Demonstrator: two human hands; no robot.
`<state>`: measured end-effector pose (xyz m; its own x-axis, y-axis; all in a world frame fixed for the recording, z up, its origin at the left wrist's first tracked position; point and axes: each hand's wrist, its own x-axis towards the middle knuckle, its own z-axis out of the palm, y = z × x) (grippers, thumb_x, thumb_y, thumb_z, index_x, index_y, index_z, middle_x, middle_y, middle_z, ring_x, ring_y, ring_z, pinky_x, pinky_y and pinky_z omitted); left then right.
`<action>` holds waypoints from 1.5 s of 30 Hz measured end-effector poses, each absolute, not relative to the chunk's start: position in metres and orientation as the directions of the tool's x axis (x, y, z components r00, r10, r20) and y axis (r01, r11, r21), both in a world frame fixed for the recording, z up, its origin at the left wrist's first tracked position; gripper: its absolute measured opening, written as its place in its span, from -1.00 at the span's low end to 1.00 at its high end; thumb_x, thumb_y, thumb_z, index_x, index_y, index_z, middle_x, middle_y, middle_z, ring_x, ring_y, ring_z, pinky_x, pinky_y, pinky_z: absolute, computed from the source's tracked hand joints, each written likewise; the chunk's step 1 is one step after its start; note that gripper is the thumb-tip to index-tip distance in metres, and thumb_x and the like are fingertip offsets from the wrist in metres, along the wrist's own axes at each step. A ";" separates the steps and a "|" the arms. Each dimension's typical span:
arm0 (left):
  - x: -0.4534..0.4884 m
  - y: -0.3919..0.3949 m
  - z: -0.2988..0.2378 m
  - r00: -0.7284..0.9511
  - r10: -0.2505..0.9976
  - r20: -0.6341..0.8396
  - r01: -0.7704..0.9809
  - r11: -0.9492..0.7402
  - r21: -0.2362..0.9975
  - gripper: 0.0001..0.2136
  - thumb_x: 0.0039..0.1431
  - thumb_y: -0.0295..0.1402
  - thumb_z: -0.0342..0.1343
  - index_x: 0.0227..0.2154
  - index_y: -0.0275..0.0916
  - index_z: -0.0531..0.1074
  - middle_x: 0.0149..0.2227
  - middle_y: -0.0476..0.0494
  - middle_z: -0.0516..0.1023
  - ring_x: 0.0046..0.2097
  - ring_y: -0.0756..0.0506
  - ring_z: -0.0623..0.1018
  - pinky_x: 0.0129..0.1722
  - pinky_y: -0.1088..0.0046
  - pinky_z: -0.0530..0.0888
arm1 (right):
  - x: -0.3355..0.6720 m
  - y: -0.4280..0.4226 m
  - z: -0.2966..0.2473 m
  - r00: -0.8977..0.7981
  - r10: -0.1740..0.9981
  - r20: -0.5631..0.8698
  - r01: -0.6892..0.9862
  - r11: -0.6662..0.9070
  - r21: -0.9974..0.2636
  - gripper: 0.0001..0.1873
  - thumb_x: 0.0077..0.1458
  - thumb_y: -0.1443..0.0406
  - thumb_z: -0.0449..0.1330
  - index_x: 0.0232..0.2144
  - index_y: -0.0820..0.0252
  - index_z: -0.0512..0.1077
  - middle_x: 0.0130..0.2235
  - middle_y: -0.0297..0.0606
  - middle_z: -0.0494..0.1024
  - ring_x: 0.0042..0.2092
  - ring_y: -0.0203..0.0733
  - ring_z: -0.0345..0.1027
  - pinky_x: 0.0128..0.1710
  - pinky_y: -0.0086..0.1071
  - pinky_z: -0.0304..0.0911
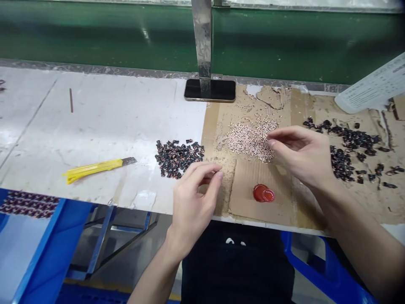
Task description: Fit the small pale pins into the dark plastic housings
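Head view: left hand [195, 198], right hand [299, 158] curled, perhaps pinching something, at cardboard [247, 185] edge.

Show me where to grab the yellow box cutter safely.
Grip the yellow handle, not the metal blade. Come from the left, at the handle end, fingers around it: it lies flat on the white bench, blade pointing right.

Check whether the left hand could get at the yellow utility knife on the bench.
Probably yes. The left hand is held near the bench's front edge, and the yellow utility knife lies off to its side. The pile of dark pieces sits just behind that line, so a sideways reach looks unblocked.
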<state>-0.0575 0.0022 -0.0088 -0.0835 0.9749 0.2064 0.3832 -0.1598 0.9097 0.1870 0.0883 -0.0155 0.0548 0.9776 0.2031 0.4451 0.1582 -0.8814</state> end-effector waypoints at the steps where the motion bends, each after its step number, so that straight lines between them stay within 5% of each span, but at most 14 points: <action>1: -0.051 0.005 -0.007 -0.073 0.972 0.225 0.358 -0.185 0.915 -0.89 0.34 -0.50 0.23 -0.15 -0.23 0.61 -0.18 -0.07 0.65 -0.22 0.03 0.64 -0.19 0.55 0.63 | 0.190 0.087 -0.014 0.062 0.987 0.149 0.347 0.119 -0.930 -0.83 0.05 0.40 0.41 -0.31 0.00 0.66 -0.26 -0.32 0.71 -0.22 -0.14 0.62 -0.13 -0.19 0.58; 5: -0.023 0.019 0.002 0.010 0.959 0.284 0.246 -0.277 0.929 -0.86 0.34 -0.52 0.21 -0.11 -0.27 0.62 -0.21 -0.08 0.70 -0.24 0.03 0.65 -0.17 0.55 0.62 | 0.196 0.075 -0.005 -0.027 0.999 -0.037 -0.004 -0.037 -0.999 -0.79 0.05 0.35 0.46 -0.26 -0.04 0.62 -0.24 -0.40 0.67 -0.21 -0.27 0.59 -0.14 -0.33 0.56; 10: -0.001 0.029 0.012 0.096 0.980 0.172 0.047 -0.178 0.983 -0.89 0.35 -0.47 0.24 -0.14 -0.28 0.65 -0.17 -0.11 0.73 -0.22 0.04 0.69 -0.18 0.59 0.62 | 0.189 0.055 0.014 -0.172 0.975 -0.143 -0.188 -0.175 -0.966 -0.79 0.03 0.35 0.50 -0.28 -0.03 0.64 -0.28 -0.43 0.64 -0.26 -0.40 0.54 -0.19 -0.53 0.54; 19: -0.003 0.027 0.007 0.277 0.960 -0.035 -0.290 0.118 0.950 -0.92 0.26 -0.48 0.32 -0.22 -0.21 0.68 -0.26 -0.05 0.73 -0.33 0.04 0.68 -0.30 0.58 0.66 | 0.195 0.050 0.022 -0.378 0.911 -0.163 -0.139 -0.230 -0.963 -0.70 0.11 0.40 0.46 -0.16 -0.07 0.59 -0.20 -0.37 0.64 -0.24 -0.32 0.60 -0.21 -0.47 0.61; 27: -0.002 0.018 -0.001 0.130 0.967 0.220 -0.060 -0.214 0.975 -0.89 0.32 -0.50 0.28 -0.18 -0.19 0.66 -0.16 -0.06 0.73 -0.15 0.01 0.70 -0.08 0.54 0.65 | 0.188 0.031 0.022 -0.145 0.968 -0.203 -0.102 -0.219 -0.970 -0.66 0.07 0.37 0.50 -0.12 -0.04 0.61 -0.14 -0.35 0.70 -0.13 -0.30 0.65 -0.07 -0.52 0.60; 35: 0.006 0.013 -0.010 0.095 0.990 0.103 -0.364 -0.062 0.929 -0.89 0.29 -0.51 0.31 -0.27 -0.14 0.64 -0.28 0.03 0.69 -0.41 0.09 0.63 -0.41 0.65 0.60 | 0.178 0.018 0.023 -0.162 0.983 -0.091 -0.021 -0.096 -0.995 -0.88 0.19 0.33 0.41 -0.23 -0.03 0.69 -0.04 -0.27 0.67 -0.07 -0.21 0.62 -0.11 -0.42 0.62; 45: -0.004 0.013 -0.012 0.098 0.963 0.253 -0.214 -0.228 0.950 -0.89 0.27 -0.46 0.33 -0.28 -0.10 0.71 -0.28 -0.07 0.74 -0.29 -0.02 0.68 -0.28 0.50 0.66 | 0.175 0.017 0.029 -0.240 0.966 -0.094 -0.036 -0.106 -0.994 -0.85 0.22 0.35 0.39 -0.24 -0.06 0.70 -0.09 -0.29 0.69 -0.12 -0.25 0.62 -0.16 -0.44 0.59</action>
